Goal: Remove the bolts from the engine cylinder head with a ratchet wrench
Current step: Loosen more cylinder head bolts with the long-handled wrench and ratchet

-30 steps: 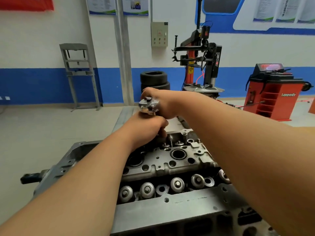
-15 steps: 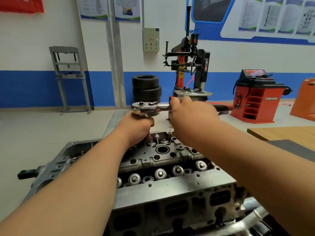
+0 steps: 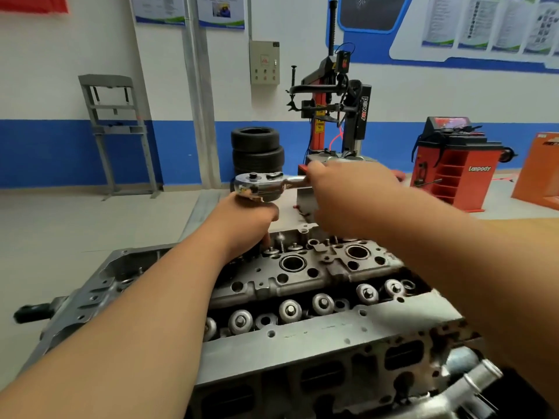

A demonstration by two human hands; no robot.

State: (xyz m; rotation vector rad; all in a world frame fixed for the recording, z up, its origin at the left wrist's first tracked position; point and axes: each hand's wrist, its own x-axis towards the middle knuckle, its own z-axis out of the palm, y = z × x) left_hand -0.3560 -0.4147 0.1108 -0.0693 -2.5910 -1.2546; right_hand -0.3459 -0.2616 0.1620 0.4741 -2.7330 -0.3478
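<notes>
The grey engine cylinder head (image 3: 305, 276) lies in front of me, with valve springs in a row and open round bores. A chrome ratchet wrench (image 3: 260, 185) stands over its far left end, head level and handle pointing right. My left hand (image 3: 245, 220) grips the extension just under the wrench head; the socket and bolt below it are hidden by that hand. My right hand (image 3: 348, 192) grips the wrench handle, which is mostly hidden inside the fist.
A stack of black tyres (image 3: 257, 149) and a tyre changer (image 3: 335, 110) stand behind the engine. A red wheel balancer (image 3: 456, 164) is at the right, a grey press frame (image 3: 115, 131) at the left. A black shaft stub (image 3: 33, 311) sticks out left of the engine.
My right hand has swung the wrench handle round from pointing away from me to pointing right. My left hand stays under the wrench head. My view has shifted slightly.
</notes>
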